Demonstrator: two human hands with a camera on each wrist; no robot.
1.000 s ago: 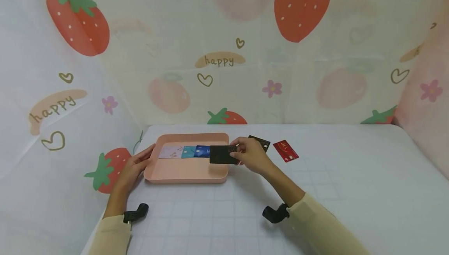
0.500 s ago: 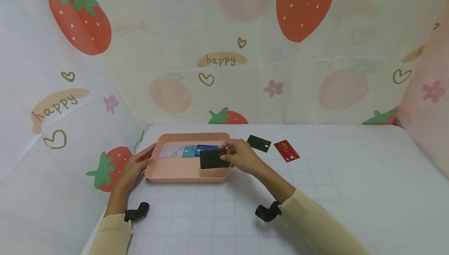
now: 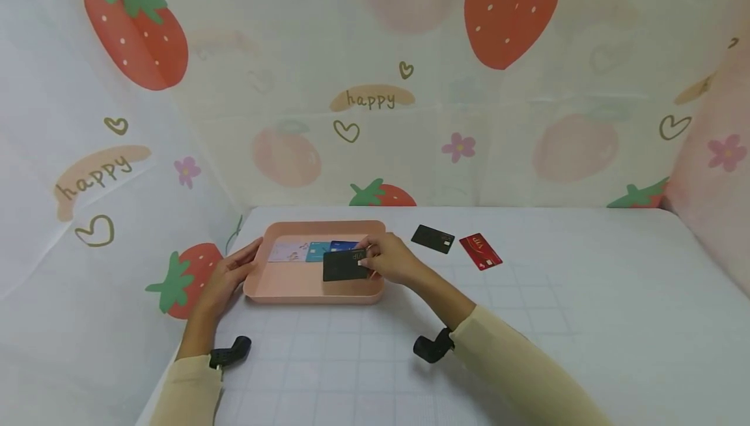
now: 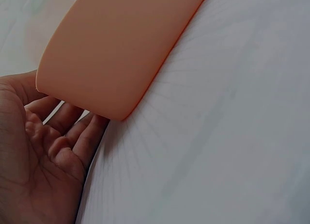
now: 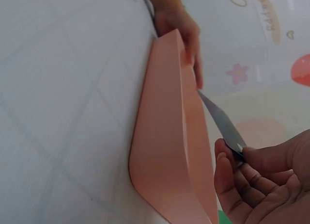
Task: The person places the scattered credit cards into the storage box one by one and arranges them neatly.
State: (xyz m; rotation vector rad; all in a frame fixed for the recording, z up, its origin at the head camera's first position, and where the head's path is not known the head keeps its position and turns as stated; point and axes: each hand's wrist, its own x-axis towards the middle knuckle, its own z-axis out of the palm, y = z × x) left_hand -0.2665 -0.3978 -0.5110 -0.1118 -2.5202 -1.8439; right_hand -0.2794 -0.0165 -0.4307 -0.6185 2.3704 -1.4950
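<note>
Right hand point(image 3: 388, 260) pinches a black card point(image 3: 342, 266) above the tray point(image 3: 284, 286).

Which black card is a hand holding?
The black card pinched in the right hand, above the pink tray. The other black card lies on the table beside the red card, with no hand on it.

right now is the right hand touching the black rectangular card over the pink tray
Touching. The right wrist view shows the right hand pinching the black rectangular card between thumb and fingers.
</note>
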